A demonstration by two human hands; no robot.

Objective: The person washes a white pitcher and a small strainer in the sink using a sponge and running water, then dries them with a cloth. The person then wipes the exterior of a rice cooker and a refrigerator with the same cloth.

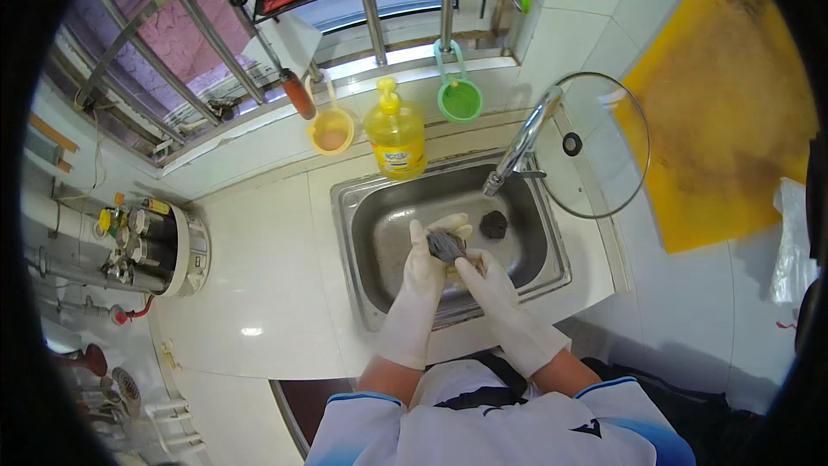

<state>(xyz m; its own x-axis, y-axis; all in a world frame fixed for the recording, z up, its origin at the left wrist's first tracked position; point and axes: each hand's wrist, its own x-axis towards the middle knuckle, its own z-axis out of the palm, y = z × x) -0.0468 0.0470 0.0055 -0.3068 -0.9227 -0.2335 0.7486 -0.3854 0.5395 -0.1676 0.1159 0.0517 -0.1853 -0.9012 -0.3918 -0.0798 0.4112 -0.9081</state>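
Both of my hands wear long cream rubber gloves and meet above the stainless steel sink point(378, 243). My left hand point(424, 257) cradles a grey, fibrous wad point(446, 246) that looks like a scouring pad. Fingers of my right hand point(480, 272) pinch the wad's lower right end. Parts of the wad are hidden by the gloves. A dark round patch point(493, 225), perhaps the drain strainer, lies on the sink floor to the right of my hands. The chrome faucet point(517, 142) reaches over the basin from the upper right; no stream of water can be made out.
Behind the sink stands a yellow dish soap pump bottle point(396, 142). A yellow ladle point(331, 131) and a green strainer point(460, 100) hang from the window bars. A glass lid point(595, 175) leans at the right. Black-lidded jars point(152, 246) fill a white rack on the left.
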